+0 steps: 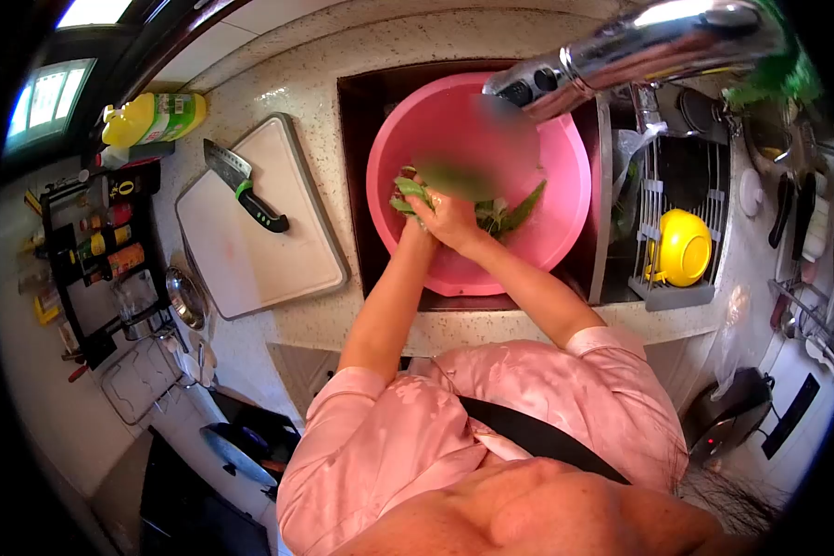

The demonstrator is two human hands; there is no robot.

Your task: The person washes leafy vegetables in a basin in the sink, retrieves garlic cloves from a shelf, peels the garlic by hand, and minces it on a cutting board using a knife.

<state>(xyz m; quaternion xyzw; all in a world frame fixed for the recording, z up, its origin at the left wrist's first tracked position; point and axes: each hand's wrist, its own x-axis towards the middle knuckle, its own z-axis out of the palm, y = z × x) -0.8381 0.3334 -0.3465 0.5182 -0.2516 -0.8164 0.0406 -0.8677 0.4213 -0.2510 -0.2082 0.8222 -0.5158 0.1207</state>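
Observation:
A large pink basin (573, 222) sits in the sink, below the chrome faucet (565, 83). Inside it, my two hands meet around a bunch of leafy greens (406, 188). My left hand (421, 219) is closed on the leaves at the basin's left side and is partly covered by the other hand. Fingers of my right hand (454, 221) curl over the same bunch from the right. More green leaves (526, 209) lie in the basin to the right of my hands. A blurred patch hides the basin's middle and some leaves.
Left of the sink, a knife (246, 190) with a black and green handle lies on a white cutting board (259, 250). A yellow bottle (155, 119) stands behind it. On the right, a rack (672, 295) holds a yellow bowl (684, 248).

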